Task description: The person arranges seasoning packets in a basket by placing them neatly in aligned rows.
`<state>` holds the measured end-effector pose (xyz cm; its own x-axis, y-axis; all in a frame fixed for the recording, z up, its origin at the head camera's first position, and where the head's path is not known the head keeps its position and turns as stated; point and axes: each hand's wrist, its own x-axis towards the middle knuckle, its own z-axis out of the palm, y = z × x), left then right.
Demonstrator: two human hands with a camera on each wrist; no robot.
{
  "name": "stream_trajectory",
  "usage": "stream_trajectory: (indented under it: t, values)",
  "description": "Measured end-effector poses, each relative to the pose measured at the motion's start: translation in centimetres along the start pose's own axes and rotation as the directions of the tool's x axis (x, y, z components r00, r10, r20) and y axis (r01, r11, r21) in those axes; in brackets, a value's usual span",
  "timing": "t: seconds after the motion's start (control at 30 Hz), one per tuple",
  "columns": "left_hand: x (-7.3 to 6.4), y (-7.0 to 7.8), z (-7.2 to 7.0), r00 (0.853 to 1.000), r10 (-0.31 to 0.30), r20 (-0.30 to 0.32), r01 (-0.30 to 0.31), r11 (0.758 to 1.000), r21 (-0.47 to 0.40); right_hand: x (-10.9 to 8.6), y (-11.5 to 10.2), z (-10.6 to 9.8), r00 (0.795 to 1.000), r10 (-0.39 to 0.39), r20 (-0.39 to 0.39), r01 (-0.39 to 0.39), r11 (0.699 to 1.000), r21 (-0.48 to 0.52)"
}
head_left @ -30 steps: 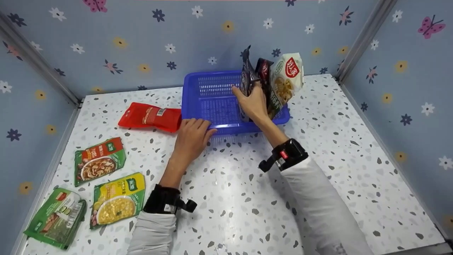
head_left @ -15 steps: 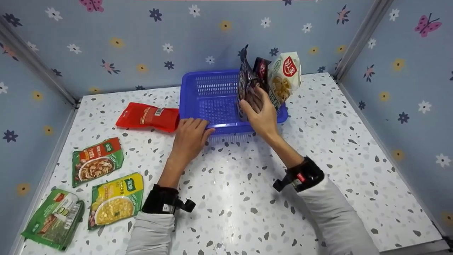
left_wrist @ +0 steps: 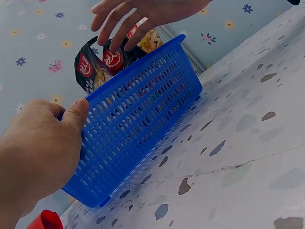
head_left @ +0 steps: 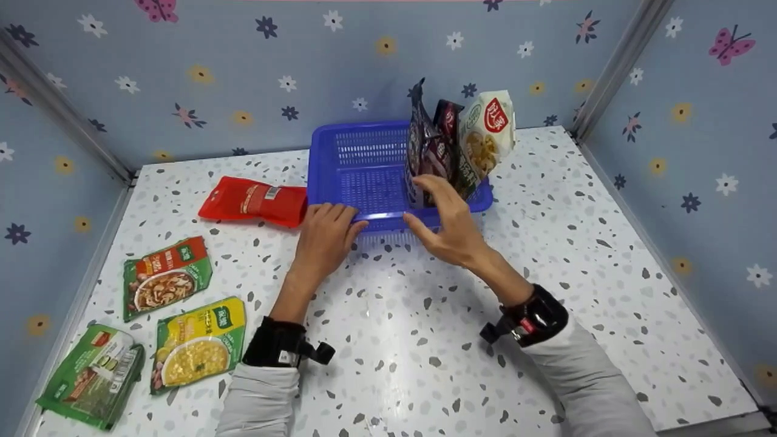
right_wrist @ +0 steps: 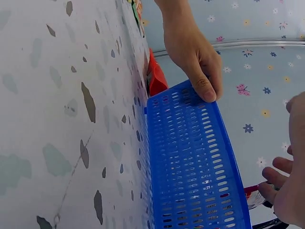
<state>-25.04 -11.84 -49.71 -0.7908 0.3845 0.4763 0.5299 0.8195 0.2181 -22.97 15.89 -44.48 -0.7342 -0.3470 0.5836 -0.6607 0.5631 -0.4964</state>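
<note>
A blue plastic basket (head_left: 364,130) stands against the back wall. My left hand (head_left: 325,240) grips its front left rim, the thumb outside, as the left wrist view also shows. My right hand (head_left: 452,227) hovers at the front rim with fingers spread and holds nothing. Behind it, in the basket's right side, several food packets stand on edge: a dark packet (head_left: 417,139), a dark red packet (head_left: 448,118) and a white packet (head_left: 495,118) with a red logo. Their lower parts are partly hidden by the right hand and the rim.
A red pouch (head_left: 255,200) lies against the basket's left side. Farther left on the speckled table lie a red-and-green packet (head_left: 169,276), a yellow-and-green packet (head_left: 200,343) and a green packet (head_left: 94,373). Flowered walls (head_left: 340,67) enclose the back and sides.
My right hand has come off the packets in the basket and drawn back toward the front rim, its fingers spreading. The left hand keeps its grip on the basket.
</note>
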Motion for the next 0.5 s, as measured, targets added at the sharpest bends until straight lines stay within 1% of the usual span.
stream_trajectory:
  t: [0.03, 0.1, 0.17, 0.23, 0.3, 0.37, 0.5]
  values:
    - [0.0, 0.0, 0.0, 1.000, 0.000, -0.002, 0.000, 1.000, 0.003, 0.0, 0.0, 0.0, 0.997, -0.042, 0.058, 0.045, 0.998, -0.053]
    - [0.0, 0.0, -0.1, 1.000, -0.002, -0.003, 0.002, 1.000, 0.006, 0.2, 0.1, 0.0, 0.981, -0.097, 0.169, 0.123, 0.981, -0.147]
    - [0.0, 0.0, -0.1, 1.000, -0.003, 0.000, 0.003, 1.000, 0.008, 0.4, 0.2, 0.2, 0.960, -0.110, 0.259, 0.170, 0.960, -0.223]
    - [0.0, 0.0, -0.2, 1.000, -0.003, 0.002, 0.003, 1.000, 0.008, 0.5, 0.4, 0.4, 0.942, -0.092, 0.322, 0.187, 0.941, -0.281]
    - [0.0, 0.0, -0.1, 1.000, 0.000, 0.005, 0.000, 1.000, 0.003, 0.6, 0.6, 0.6, 0.930, -0.064, 0.361, 0.189, 0.927, -0.323]
    - [0.0, 0.0, -0.1, 1.000, 0.003, 0.006, -0.003, 1.000, 0.000, 0.6, 0.9, 0.9, 0.923, -0.039, 0.384, 0.189, 0.913, -0.361]
    - [0.0, -0.1, 0.0, 1.000, 0.006, 0.007, -0.006, 1.000, -0.010, 0.4, 1.5, 1.5, 0.919, -0.011, 0.393, 0.190, 0.887, -0.421]
